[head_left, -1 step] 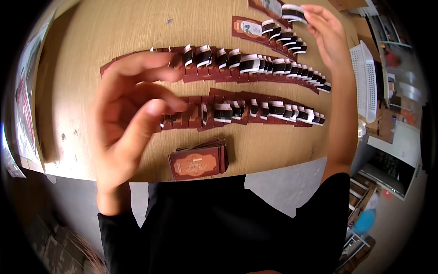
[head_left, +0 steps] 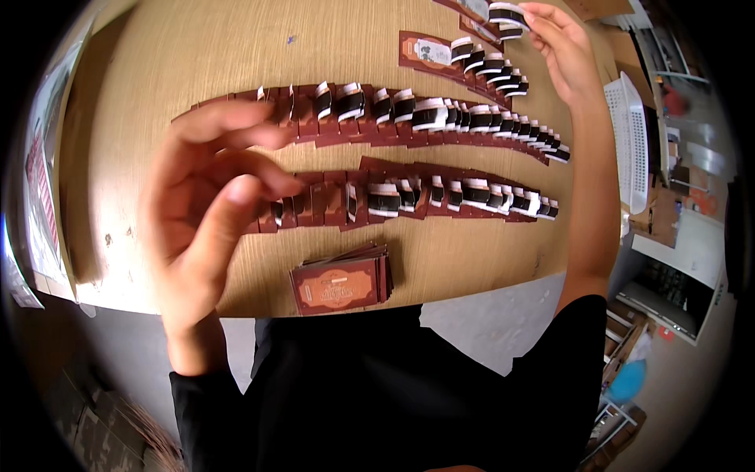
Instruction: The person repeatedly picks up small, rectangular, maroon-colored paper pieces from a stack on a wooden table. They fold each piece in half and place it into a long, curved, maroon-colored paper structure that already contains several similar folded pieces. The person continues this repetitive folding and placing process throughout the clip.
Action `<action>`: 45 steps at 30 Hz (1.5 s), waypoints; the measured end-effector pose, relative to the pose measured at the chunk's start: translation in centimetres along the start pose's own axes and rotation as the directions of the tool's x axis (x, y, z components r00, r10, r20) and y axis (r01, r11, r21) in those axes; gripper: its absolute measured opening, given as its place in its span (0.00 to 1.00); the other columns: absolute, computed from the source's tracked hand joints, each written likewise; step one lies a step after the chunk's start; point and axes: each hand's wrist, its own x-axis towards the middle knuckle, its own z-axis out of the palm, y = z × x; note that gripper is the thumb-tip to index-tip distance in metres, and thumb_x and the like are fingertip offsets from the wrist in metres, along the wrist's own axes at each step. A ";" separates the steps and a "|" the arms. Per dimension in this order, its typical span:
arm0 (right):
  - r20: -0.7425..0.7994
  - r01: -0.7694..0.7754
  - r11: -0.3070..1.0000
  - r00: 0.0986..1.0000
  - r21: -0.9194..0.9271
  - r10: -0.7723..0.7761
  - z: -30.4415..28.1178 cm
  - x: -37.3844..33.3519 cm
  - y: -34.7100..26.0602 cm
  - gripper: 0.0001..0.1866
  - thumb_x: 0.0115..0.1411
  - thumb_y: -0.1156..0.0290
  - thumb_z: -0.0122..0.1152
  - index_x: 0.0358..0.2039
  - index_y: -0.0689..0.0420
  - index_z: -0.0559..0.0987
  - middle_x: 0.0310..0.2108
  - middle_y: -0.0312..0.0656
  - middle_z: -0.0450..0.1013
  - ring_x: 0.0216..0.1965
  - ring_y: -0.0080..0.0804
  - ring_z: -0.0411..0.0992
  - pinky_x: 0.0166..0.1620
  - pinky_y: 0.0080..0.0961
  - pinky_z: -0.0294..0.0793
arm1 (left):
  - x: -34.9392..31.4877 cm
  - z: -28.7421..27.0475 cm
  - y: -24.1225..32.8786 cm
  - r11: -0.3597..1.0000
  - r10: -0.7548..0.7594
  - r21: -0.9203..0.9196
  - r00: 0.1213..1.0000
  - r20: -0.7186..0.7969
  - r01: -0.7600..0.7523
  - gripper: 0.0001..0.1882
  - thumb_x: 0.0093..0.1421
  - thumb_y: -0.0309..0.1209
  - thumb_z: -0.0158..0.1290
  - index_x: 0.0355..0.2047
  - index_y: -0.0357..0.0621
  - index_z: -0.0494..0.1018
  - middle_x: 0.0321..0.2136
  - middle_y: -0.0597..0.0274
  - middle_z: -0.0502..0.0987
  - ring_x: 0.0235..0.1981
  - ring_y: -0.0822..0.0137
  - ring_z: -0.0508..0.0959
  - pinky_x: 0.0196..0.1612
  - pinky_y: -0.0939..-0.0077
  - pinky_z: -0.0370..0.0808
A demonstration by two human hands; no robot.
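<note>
While the small stack of reddish-brown printed cards (head_left: 342,283) lies near the front edge of the light wooden table (head_left: 197,55), the left hand (head_left: 208,212) hovers above it, fingers spread and holding nothing. Beyond run two overlapping rows of brown cards with black-and-white wrapped bands (head_left: 440,118). Farthest off, the right hand (head_left: 562,51) pinches one black-and-white banded card (head_left: 507,13) over a third row.

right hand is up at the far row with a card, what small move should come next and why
Probably lowering the right hand to lay its banded card onto the far end of the top row. The card sits pinched in the fingers just above that overlapping row, which is shorter than the two full rows nearer the person. The left hand is empty and raised.
</note>
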 end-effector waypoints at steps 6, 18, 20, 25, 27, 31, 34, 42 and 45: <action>-0.123 -0.105 0.956 0.990 -0.276 0.073 -1.3 4.8 3.9 0.09 0.52 0.72 0.56 0.34 0.60 0.77 0.30 0.34 0.73 0.32 0.17 0.67 0.40 0.15 0.63 | -1.4 -5.3 -1.7 0.999 0.040 0.028 0.981 -0.189 -0.036 0.15 0.57 0.29 0.46 0.41 0.30 0.64 0.35 0.55 0.71 0.29 0.71 0.72 0.38 0.77 0.70; -0.128 -0.195 0.949 0.978 -0.249 0.167 -3.0 5.3 7.6 0.07 0.52 0.73 0.56 0.33 0.58 0.77 0.31 0.32 0.73 0.34 0.16 0.67 0.39 0.13 0.61 | -1.9 -6.9 -3.0 0.999 -0.027 0.033 0.963 -0.268 0.037 0.13 0.58 0.30 0.46 0.38 0.31 0.64 0.31 0.56 0.70 0.29 0.69 0.71 0.37 0.77 0.69; -0.159 -0.184 0.951 0.976 -0.249 0.147 -2.4 5.1 7.0 0.08 0.52 0.74 0.57 0.33 0.59 0.77 0.32 0.35 0.74 0.36 0.19 0.69 0.43 0.15 0.63 | -2.0 -6.6 -2.9 0.999 -0.017 0.041 0.963 -0.270 0.029 0.13 0.58 0.30 0.46 0.38 0.30 0.64 0.31 0.55 0.69 0.29 0.68 0.71 0.37 0.77 0.69; -0.274 0.057 0.941 0.949 -0.333 -0.154 -3.3 3.6 4.4 0.09 0.54 0.72 0.56 0.37 0.55 0.76 0.37 0.32 0.72 0.39 0.17 0.66 0.43 0.12 0.61 | -3.2 -6.3 -2.1 0.992 0.058 0.124 0.980 -0.190 -0.035 0.12 0.58 0.29 0.45 0.37 0.30 0.64 0.31 0.53 0.70 0.30 0.68 0.71 0.37 0.76 0.69; -0.200 0.262 0.926 0.926 -0.273 -0.321 -1.3 0.5 0.8 0.11 0.56 0.74 0.55 0.40 0.60 0.74 0.41 0.37 0.71 0.44 0.21 0.66 0.49 0.17 0.62 | -4.1 -5.0 -1.0 0.987 0.053 0.158 0.980 -0.192 -0.023 0.12 0.55 0.29 0.47 0.34 0.30 0.66 0.31 0.52 0.71 0.31 0.65 0.72 0.38 0.73 0.69; -0.135 0.368 0.888 0.900 -0.277 -0.415 4.9 -8.7 -4.9 0.13 0.53 0.74 0.55 0.38 0.66 0.73 0.42 0.43 0.70 0.43 0.28 0.67 0.48 0.22 0.63 | -6.8 -4.1 -1.0 0.959 -0.012 0.282 0.999 0.042 0.000 0.15 0.46 0.31 0.56 0.31 0.32 0.70 0.29 0.51 0.72 0.31 0.59 0.72 0.39 0.69 0.68; 0.251 0.566 0.771 0.824 -0.292 -0.509 9.5 -15.1 -6.0 0.17 0.48 0.69 0.60 0.37 0.65 0.74 0.40 0.45 0.71 0.41 0.35 0.68 0.46 0.27 0.65 | -7.4 -2.6 -2.2 0.789 -0.031 0.600 0.967 0.253 -0.132 0.29 0.37 0.37 0.64 0.39 0.38 0.70 0.35 0.54 0.70 0.37 0.55 0.70 0.42 0.67 0.67; 0.537 0.584 0.626 0.791 -0.517 -0.293 17.5 -22.6 -3.3 0.36 0.33 0.55 0.68 0.44 0.59 0.71 0.43 0.39 0.69 0.43 0.34 0.66 0.48 0.36 0.58 | -8.8 -0.2 -3.7 0.552 -0.115 0.808 0.940 0.320 -0.207 0.41 0.27 0.42 0.65 0.46 0.44 0.68 0.43 0.58 0.67 0.44 0.53 0.65 0.47 0.61 0.63; 0.504 0.582 0.654 0.796 -0.484 -0.335 17.6 -23.2 -2.4 0.38 0.32 0.57 0.69 0.45 0.59 0.70 0.43 0.39 0.69 0.44 0.34 0.66 0.48 0.36 0.58 | -9.1 -0.6 -3.8 0.542 -0.084 0.810 0.945 0.317 -0.224 0.40 0.27 0.42 0.65 0.46 0.44 0.68 0.43 0.58 0.67 0.44 0.53 0.66 0.48 0.61 0.62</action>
